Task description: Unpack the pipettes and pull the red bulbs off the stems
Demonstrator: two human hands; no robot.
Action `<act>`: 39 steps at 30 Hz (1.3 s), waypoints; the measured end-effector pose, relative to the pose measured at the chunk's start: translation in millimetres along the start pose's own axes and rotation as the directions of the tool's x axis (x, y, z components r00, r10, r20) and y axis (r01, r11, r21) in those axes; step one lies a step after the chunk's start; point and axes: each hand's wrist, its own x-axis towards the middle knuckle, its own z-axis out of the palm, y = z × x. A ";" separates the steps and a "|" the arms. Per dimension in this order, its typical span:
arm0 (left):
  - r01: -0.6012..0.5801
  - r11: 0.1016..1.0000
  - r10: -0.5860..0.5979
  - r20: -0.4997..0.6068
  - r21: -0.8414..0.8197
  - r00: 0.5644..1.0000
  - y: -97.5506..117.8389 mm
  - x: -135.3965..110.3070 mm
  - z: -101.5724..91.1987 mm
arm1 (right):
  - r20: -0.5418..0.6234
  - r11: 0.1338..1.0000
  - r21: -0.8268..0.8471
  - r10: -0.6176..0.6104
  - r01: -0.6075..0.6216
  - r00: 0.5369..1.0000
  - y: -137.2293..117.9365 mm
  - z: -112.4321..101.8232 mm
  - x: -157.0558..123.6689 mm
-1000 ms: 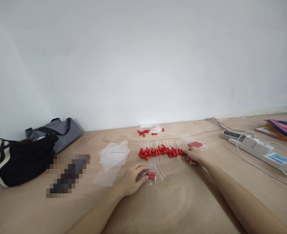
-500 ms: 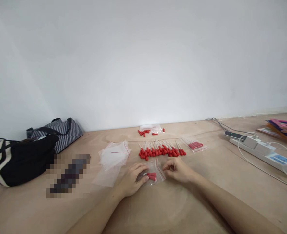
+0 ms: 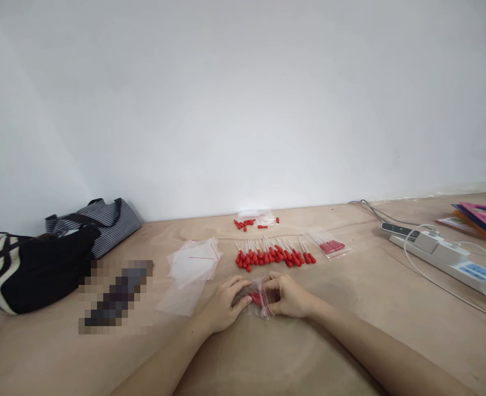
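Observation:
Between my hands is a small clear zip bag (image 3: 263,311) with red rubber bulbs (image 3: 257,298) inside it. My left hand (image 3: 228,302) is closed on the bag's left part, its thumb lying over the plastic by the bulbs. At the red-lined zip end, my right hand (image 3: 286,295) grips the bag, fingers curled and partly behind the plastic. Just beyond, a row of droppers (image 3: 268,254) with red bulbs and pale thin stems lies on the table. To the left lies a pile of flat clear zip bags (image 3: 193,261).
A filled zip bag (image 3: 331,247) of droppers lies right of the row. Loose red bulbs (image 3: 245,224) are near the wall beside another bag. A power strip (image 3: 453,264) with cables sits at the right. Black (image 3: 40,269) and striped (image 3: 115,223) bags stand at the left.
My right hand has moved left onto the zip end of the bag, which now looks bunched and tilted up. My left hand stays in place. A hand at the far right edge has gone.

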 end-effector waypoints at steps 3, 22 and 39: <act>0.007 1.000 -0.007 -0.016 -0.006 1.000 1.8 0.4 -1.0 | -0.023 0.998 -0.063 0.001 -0.003 1.000 -6.1 4.8 0.3; 0.026 1.000 -0.026 0.005 -0.005 1.000 2.9 -0.6 -2.6 | -0.053 0.918 -0.388 0.067 -0.082 0.996 -8.8 4.0 -0.3; 0.063 0.998 -0.063 0.010 -0.026 0.998 2.2 -1.1 -3.3 | -0.389 0.890 0.108 0.447 -0.442 0.805 83.2 -96.7 -35.2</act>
